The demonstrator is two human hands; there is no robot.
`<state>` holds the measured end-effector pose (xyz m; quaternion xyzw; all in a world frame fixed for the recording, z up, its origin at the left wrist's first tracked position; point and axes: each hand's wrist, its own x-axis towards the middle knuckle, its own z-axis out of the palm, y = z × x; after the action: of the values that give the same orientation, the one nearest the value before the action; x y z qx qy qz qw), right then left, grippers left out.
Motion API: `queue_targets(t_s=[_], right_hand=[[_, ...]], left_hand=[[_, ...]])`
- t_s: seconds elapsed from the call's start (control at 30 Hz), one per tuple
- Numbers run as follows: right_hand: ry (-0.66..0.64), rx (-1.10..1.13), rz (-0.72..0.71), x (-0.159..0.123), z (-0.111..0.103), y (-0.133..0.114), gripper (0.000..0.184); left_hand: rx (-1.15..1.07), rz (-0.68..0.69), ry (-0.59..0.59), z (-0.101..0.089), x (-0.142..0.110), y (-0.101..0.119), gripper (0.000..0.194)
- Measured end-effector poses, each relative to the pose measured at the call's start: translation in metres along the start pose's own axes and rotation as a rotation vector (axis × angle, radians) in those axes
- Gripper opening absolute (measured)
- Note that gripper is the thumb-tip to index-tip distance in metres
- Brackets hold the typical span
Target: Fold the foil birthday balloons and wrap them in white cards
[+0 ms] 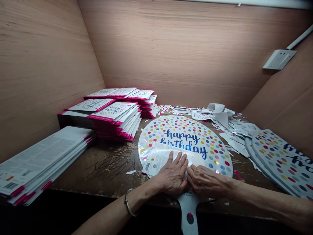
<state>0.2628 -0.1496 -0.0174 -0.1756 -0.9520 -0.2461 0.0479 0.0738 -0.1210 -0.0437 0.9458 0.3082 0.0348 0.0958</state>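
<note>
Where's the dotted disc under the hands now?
In the head view, the disc lies just right of centre on the table, partly under the left hand and right hand, between pink-edged packs and more dotted discs.

The left hand [173, 173] lies spread on a white barcoded card [156, 156] over a flat "happy birthday" foil balloon [186, 125], its neck [189, 212] toward the wearer. The right hand [207, 181] curls just beside. Pink-edged packets [117, 112] stand stacked at left; more dotted balloons [274, 147] lie at right, paper scraps [222, 114] behind.
</note>
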Motion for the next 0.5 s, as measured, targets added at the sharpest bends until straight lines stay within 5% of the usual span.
queue_targets(t_s=[0.1, 0.27, 0.4, 0.5], right_hand=[[-0.073, -0.032, 0.013, 0.008, 0.003, 0.003, 0.033], [-0.107, 0.021, 0.282, 0.001, 0.006, 0.042, 0.023], [-0.046, -0.007, 0.499, -0.064, -0.015, 0.063, 0.027], [0.13, 0.111, 0.696, -0.119, -0.033, 0.036, 0.022]], left_hand=[[-0.018, 0.006, -0.015, -0.001, 0.0, -0.001, 0.064], [-0.055, 0.029, -0.042, -0.001, 0.0, -0.001, 0.074], [-0.119, 0.089, -0.044, -0.009, -0.001, -0.01, 0.073], [-0.234, 0.216, -0.056, -0.024, 0.002, -0.025, 0.057]])
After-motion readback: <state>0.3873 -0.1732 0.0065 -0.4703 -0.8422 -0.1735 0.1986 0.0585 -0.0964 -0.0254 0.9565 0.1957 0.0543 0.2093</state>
